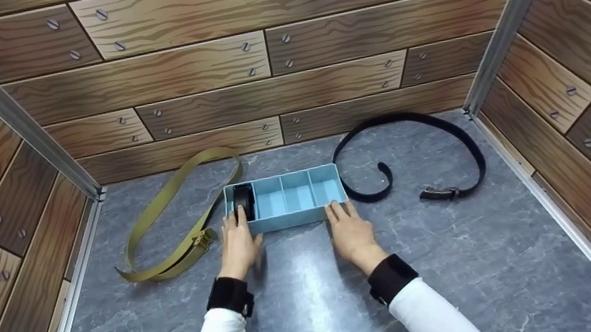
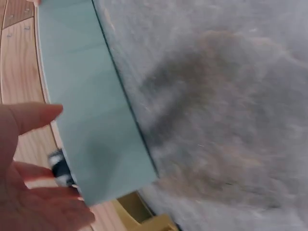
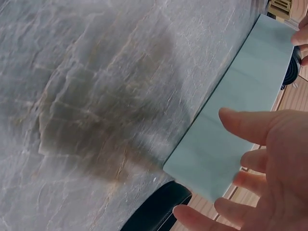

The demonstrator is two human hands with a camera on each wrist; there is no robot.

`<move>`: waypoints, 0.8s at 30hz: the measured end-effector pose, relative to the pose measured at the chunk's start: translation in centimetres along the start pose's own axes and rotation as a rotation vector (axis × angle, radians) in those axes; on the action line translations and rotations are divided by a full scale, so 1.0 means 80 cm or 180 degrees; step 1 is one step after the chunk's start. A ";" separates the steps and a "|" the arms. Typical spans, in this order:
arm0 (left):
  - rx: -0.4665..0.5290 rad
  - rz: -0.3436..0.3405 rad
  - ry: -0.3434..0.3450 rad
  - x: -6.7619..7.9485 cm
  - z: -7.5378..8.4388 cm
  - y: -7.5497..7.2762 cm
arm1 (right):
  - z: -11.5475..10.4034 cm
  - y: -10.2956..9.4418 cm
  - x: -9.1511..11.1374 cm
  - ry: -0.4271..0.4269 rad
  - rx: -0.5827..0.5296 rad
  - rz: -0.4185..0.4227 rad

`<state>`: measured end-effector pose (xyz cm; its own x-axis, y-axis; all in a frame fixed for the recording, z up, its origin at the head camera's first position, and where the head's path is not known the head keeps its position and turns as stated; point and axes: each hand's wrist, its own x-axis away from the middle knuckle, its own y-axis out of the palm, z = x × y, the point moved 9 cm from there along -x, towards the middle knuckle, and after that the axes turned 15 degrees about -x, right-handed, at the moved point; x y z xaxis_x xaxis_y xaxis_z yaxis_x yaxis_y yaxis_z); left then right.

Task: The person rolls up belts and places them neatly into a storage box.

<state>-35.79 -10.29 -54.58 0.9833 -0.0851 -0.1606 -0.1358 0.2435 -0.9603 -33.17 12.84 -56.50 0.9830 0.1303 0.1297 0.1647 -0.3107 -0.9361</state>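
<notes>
A light-blue box [image 1: 294, 220] with several compartments in a row lies on the grey floor. Its leftmost compartment holds a rolled black belt [image 1: 243, 196], which stands a little above the rim. My left hand [image 1: 238, 245] is at the box's front left corner, fingers extended over the rim beside the rolled belt. At the front right corner, my right hand [image 1: 353, 232] has its fingertips at the rim. Both thumbs are held apart from the fingers, in front of the box's front wall [image 2: 91, 96], and neither hand is curled round anything.
Left of the box lies a loosely looped olive webbing belt [image 1: 156, 205] with a buckle [image 1: 203, 239]. An uncoiled black belt [image 1: 461, 137] curves on the right, one end beside the box. Wood-patterned walls [image 1: 182, 70] enclose the back and sides of the marbled floor [image 1: 509, 252].
</notes>
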 end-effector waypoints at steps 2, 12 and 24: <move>0.0120 -0.0108 0.0013 0.001 -0.002 0.004 | 0.000 -0.001 -0.002 -0.0001 0.0003 0.0031; 0.0238 -0.0262 -0.0018 -0.003 -0.002 0.012 | 0.001 -0.005 -0.015 -0.0112 -0.0013 0.0022; 0.0205 -0.0069 0.0050 -0.014 -0.002 0.010 | 0.006 -0.011 -0.030 -0.0485 -0.0149 0.0047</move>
<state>-37.02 -10.14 -55.23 0.9839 -0.1062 -0.1440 -0.1059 0.3031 -0.9471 -35.74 13.28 -56.18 0.9621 0.2656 0.0616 0.1575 -0.3568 -0.9208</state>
